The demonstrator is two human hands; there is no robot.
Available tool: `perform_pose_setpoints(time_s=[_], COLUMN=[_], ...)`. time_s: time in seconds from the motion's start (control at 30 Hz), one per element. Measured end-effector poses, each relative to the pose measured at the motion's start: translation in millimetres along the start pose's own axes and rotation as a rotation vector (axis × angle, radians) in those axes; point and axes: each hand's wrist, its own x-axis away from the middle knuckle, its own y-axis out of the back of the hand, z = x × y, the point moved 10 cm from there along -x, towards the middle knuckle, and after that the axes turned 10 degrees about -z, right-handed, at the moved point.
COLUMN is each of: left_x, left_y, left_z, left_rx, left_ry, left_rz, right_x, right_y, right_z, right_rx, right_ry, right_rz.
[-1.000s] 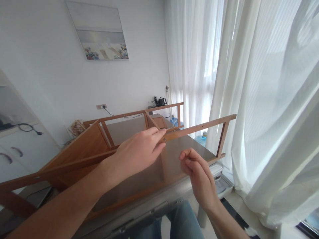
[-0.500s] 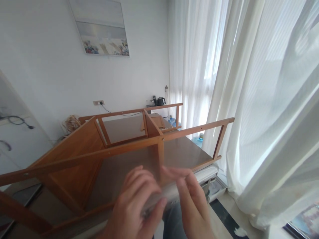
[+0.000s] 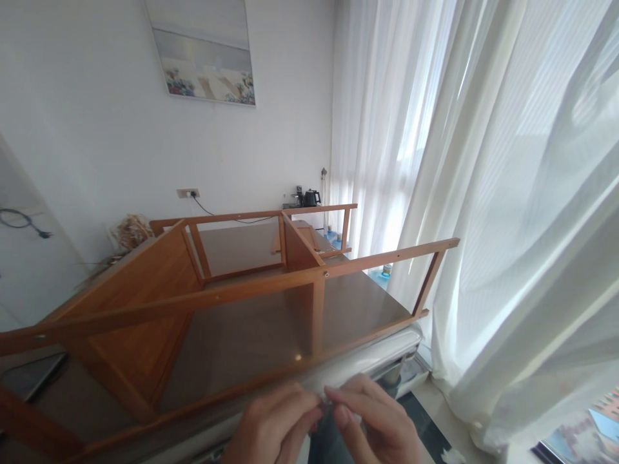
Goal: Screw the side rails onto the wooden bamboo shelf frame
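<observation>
As the head view looks down, the bare left hand point(image 3: 275, 422) and the bare right hand point(image 3: 380, 419) meet low in front, fingertips together! The right fingers pinch nearly closed on a small, pale, blurred object point(image 3: 327, 400); the left ones curl in beside it, whether gripping I can't tell. Just beyond, the long orange-brown wooden frame point(image 3: 271, 282) lies on the glossy brown tabletop point(image 3: 362, 293), sheer white curtains point(image 3: 488, 212) to the right.

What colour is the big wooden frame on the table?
The wooden frame is orangey brown, and it shows best in the head view.
</observation>
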Motion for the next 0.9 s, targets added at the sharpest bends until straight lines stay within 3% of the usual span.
perform_pose_setpoints(time_s=[0.17, 0.27, 0.37, 0.47, 0.6, 0.7, 0.9], left_x=[-23.0, -39.8, -62.1, -94.8, -129.8, -134.3, -129.9], left_y=[11.5, 44.5, 80.8, 89.1, 70.4, 60.7, 63.3], left_z=[-38.4, -71.8, -97.7, -103.3, -83.2, -74.2, -71.3], left_rx=[-0.256, -0.333, -0.460, -0.702, -0.885, -0.944, -0.977], left_ry=[-0.315, -0.504, -0.596, -0.562, -0.405, -0.360, -0.324], left_rz=[0.104, -0.063, -0.281, -0.327, -0.164, -0.108, -0.126], right_x=[-12.8, -37.9, -63.6, -81.1, -93.6, -97.1, -101.9], right_y=[13.9, 30.6, 47.0, 44.7, 31.9, 24.4, 18.4], right_z=[7.3, 29.2, 57.1, 69.0, 71.1, 69.8, 63.8], right_rx=[0.273, 0.295, 0.354, 0.414, 0.434, 0.417, 0.416], right_ry=[-0.067, -0.019, 0.179, 0.331, 0.432, 0.458, 0.438], right_rz=[0.103, -0.009, -0.208, -0.281, -0.285, -0.264, -0.237])
